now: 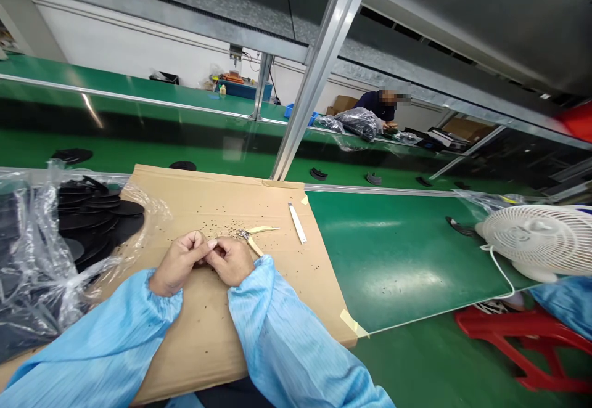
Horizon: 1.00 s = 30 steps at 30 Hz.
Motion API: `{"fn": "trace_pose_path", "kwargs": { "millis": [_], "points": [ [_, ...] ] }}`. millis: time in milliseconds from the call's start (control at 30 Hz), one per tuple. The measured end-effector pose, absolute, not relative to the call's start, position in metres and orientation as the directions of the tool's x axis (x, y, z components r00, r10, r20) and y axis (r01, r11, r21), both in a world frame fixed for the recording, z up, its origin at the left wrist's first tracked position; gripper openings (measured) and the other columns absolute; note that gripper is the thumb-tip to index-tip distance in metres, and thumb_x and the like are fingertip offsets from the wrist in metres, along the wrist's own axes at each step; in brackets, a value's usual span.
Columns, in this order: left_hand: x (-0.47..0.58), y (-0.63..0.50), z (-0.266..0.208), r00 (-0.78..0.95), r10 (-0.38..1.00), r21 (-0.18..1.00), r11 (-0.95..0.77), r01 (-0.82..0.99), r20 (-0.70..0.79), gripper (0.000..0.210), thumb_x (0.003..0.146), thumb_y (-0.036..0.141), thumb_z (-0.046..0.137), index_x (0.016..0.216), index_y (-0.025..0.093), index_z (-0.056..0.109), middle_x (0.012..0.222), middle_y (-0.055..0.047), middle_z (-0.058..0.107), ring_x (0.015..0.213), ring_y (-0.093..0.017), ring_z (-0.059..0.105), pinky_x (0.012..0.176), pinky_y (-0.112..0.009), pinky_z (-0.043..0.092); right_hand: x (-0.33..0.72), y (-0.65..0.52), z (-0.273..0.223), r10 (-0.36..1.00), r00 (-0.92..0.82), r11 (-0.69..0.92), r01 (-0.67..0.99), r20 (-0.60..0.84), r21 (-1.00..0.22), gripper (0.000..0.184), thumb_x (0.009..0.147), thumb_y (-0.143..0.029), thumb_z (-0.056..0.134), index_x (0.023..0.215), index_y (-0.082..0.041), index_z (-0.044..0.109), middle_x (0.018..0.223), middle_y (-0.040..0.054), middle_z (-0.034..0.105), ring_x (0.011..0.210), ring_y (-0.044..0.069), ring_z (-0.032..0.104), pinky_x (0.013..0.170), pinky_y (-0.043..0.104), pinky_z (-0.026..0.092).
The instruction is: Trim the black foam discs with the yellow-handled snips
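My left hand and my right hand meet over a cardboard sheet, with thumbs and fingertips pinched together. Whatever sits between the fingertips is too small and hidden to name. Just beyond my right hand lie yellow-handled nippers, jaws pointing left. Farther right rests a white utility knife. Many tiny black scraps are scattered over the cardboard, thickest beyond my hands. To the left, a clear plastic bag spills a heap of flat, rounded black parts.
A white fan stands at the right on the green table. Beneath it is a red stool. Behind the cardboard, curved black parts lie on a green belt past a metal post. A co-worker bends over the far bench.
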<state>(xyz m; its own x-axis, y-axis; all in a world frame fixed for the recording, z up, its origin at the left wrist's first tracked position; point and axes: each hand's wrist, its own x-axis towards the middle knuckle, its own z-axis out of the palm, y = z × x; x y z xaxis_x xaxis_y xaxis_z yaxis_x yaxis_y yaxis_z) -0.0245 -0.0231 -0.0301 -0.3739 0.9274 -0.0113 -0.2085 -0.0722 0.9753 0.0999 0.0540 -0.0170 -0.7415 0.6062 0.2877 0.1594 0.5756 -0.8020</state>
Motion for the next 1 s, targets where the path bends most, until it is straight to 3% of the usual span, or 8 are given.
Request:
{"fn": "trace_pose_path", "kwargs": {
  "millis": [1000],
  "points": [
    [-0.0242,-0.0250,-0.0297,-0.368,0.930,0.974,-0.076,-0.216,-0.009,0.050,0.076,0.040,0.073,0.061,0.017,0.031,0.059,0.004,0.036,0.057,-0.009,0.033,0.053,-0.022,0.030,0.0993,0.0532,-0.0139,0.627,-0.742,0.585,0.249,0.236,-0.772,0.024,0.084,-0.025,0.063,0.064,-0.017,0.054,0.058,-0.0044,0.048,0.056,0.008,0.042,0.053,0.020,0.029]
  ]
}}
